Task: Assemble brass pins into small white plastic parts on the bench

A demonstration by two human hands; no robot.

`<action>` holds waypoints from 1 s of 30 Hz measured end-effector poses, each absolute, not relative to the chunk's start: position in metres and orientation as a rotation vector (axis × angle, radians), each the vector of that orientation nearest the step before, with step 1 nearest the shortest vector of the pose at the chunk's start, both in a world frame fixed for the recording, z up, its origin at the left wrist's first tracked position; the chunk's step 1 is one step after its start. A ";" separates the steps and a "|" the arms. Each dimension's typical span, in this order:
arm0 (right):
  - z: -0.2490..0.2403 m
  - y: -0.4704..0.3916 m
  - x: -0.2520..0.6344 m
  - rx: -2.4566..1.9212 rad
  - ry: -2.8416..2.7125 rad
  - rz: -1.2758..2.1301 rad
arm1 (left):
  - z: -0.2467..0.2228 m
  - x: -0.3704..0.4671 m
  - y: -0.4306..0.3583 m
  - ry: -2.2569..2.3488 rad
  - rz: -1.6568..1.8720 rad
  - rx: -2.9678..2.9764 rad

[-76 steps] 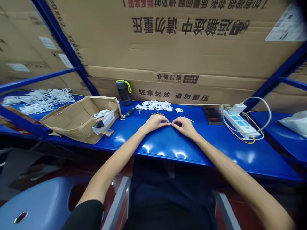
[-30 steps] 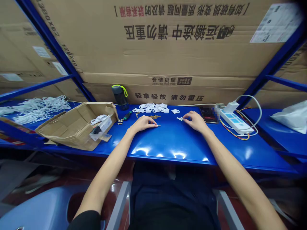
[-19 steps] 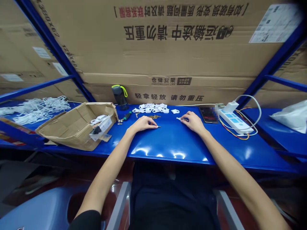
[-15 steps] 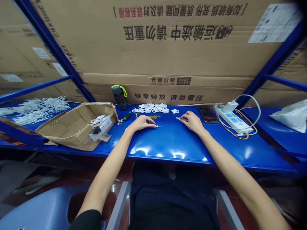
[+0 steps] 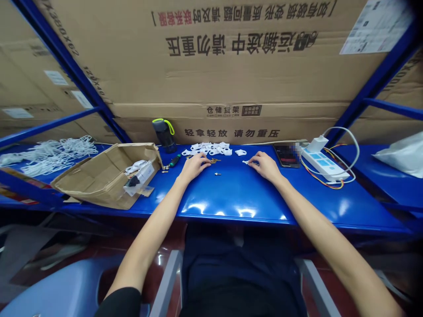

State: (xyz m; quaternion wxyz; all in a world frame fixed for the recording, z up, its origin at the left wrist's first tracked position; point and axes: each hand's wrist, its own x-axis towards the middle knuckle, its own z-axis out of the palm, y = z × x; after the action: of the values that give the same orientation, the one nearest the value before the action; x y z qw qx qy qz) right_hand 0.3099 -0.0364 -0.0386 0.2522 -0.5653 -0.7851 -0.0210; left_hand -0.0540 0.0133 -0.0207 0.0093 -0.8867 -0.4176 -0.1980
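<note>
My left hand (image 5: 194,167) is over the left part of the work surface, thumb and forefinger drawn together at a small pile of brass pieces (image 5: 215,160); one seems to be between the fingertips. In front of that pile lies a small pin-like part (image 5: 217,174), touched by neither hand. On the right, my right hand (image 5: 265,165) rests with bent fingers closed at small white pieces (image 5: 245,162); what is pinched is partly hidden. Behind the hands sit several white ring-shaped plastic parts (image 5: 211,149), with a single white part (image 5: 241,152) lying apart from them.
On the left stand an open cardboard box (image 5: 95,171), a dark bottle (image 5: 164,135) and a green-handled screwdriver (image 5: 175,160). White cords (image 5: 59,152) lie farther left. A phone (image 5: 286,156) and a power strip (image 5: 325,165) are on the right. Cardboard (image 5: 224,75) backs the blue table (image 5: 231,198).
My left hand has let go of the pin-like part, leaving it on the table, and moved back to the brass pieces. My right hand has stayed nearly in place.
</note>
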 end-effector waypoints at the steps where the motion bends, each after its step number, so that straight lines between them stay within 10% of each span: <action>1: -0.038 -0.036 0.310 -1.540 -2.138 -0.049 | -0.021 -0.053 0.013 -1.307 -0.627 -2.767; 30: -0.033 -0.044 0.291 -1.568 -2.155 -0.053 | -0.023 -0.031 0.002 -1.200 -0.793 -2.853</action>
State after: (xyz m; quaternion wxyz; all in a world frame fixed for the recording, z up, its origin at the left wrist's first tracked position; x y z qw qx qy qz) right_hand 0.2913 -0.0444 -0.0327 0.2358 -0.5716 -0.7857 -0.0192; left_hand -0.0314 0.0018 -0.0232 -0.0266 -0.8926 -0.3754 -0.2481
